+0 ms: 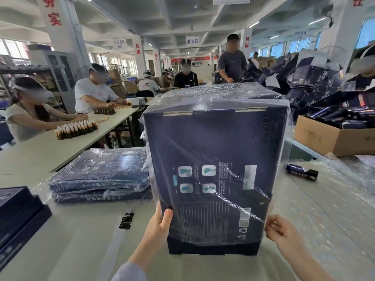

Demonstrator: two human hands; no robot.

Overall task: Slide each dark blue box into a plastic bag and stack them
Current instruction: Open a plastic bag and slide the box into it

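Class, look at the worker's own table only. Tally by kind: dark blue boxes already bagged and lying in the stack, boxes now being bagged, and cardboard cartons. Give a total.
Bagged boxes in the stack: 2
Box being bagged, upright, left hand on its edge, right hand pinching the plastic bag: 1
Cardboard carton: 1
Total: 4

A long white side table [60, 147] runs along the left. On it stand two clusters of small brown bottles [76, 129], the farther cluster [104, 111] nearer its far end. Seated workers [93, 92] line that table's far side. Well to the right of it sits an open cardboard carton [332, 138], and a standing person [232, 59] is beyond.
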